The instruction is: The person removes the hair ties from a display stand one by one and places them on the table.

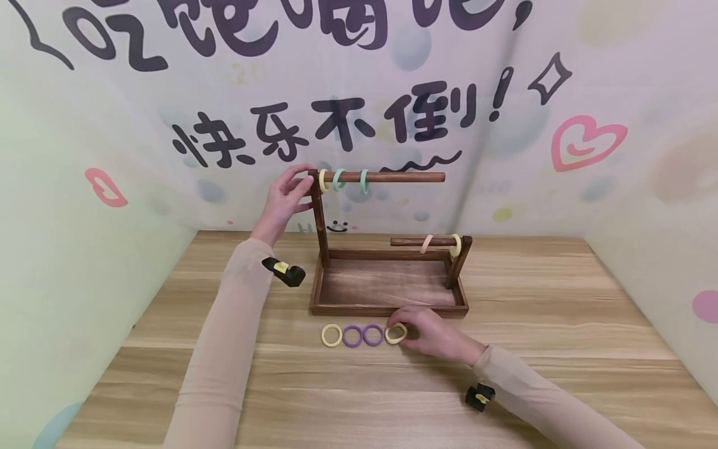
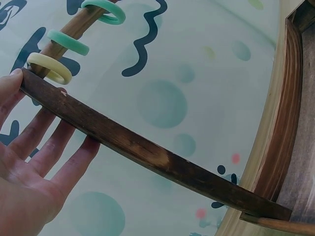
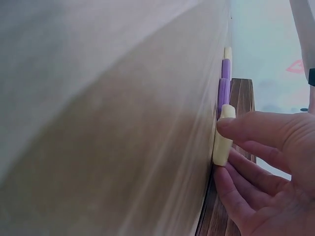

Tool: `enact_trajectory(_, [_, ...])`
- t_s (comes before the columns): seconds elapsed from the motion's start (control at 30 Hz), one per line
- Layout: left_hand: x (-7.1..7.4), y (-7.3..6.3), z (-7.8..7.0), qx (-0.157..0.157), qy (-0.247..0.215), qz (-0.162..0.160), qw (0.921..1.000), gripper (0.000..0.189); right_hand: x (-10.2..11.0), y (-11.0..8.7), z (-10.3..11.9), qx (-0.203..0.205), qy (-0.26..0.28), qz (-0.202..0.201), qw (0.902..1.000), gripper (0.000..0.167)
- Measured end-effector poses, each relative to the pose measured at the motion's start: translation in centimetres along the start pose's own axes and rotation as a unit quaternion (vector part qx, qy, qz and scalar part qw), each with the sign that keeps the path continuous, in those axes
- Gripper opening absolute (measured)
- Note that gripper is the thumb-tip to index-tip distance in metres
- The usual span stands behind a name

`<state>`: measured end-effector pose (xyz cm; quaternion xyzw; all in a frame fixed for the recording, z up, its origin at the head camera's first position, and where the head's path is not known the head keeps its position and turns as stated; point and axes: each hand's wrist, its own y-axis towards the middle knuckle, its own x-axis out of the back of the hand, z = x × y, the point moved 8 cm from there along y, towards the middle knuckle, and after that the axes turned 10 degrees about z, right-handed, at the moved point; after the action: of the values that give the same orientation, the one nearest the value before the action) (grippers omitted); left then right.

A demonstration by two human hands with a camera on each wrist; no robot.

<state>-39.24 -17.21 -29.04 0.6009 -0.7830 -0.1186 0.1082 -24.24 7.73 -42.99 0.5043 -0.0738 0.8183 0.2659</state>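
Note:
My left hand (image 1: 286,196) holds the top of the tall post (image 2: 147,152) of a dark wooden rack (image 1: 321,227), thumb on one side and fingers on the other. On the upper bar (image 1: 404,177) beside it hang a pale yellow ring (image 2: 49,66) and two mint green rings (image 2: 69,43). In front of the rack, my right hand (image 1: 429,333) pinches a pale yellow ring (image 3: 224,142) between thumb and fingers, at the right end of a row on the table. Two purple rings (image 1: 363,335) and another yellow ring (image 1: 331,335) continue that row leftward.
The rack's lower bar (image 1: 409,242) carries a pink ring (image 1: 426,244) and a yellow ring (image 1: 456,245), next to the short right post (image 1: 461,265). A shallow tray (image 1: 387,308) forms its base. Behind the wooden table (image 1: 314,399) hangs a printed cloth (image 1: 359,112).

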Motion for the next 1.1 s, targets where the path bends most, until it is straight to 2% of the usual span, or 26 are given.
enact_trajectory(0.37, [-0.1,-0.2,-0.2,-0.001,-0.001,0.004,1.0000,0.021,0.2,0.2,0.4,-0.007,0.007,0.008,0.9999,0.038])
enact_trajectory(0.63, [-0.1,-0.2,-0.2,-0.001,-0.001,0.004,1.0000,0.022,1.5,0.2,0.5,-0.020,0.081,-0.001,0.9966,0.033])
enact_trajectory(1.1, [-0.1,-0.2,-0.2,-0.009,0.001,0.004,0.9999,0.020,4.1,0.5,0.3,-0.038,0.129,-0.051,0.9896,0.034])
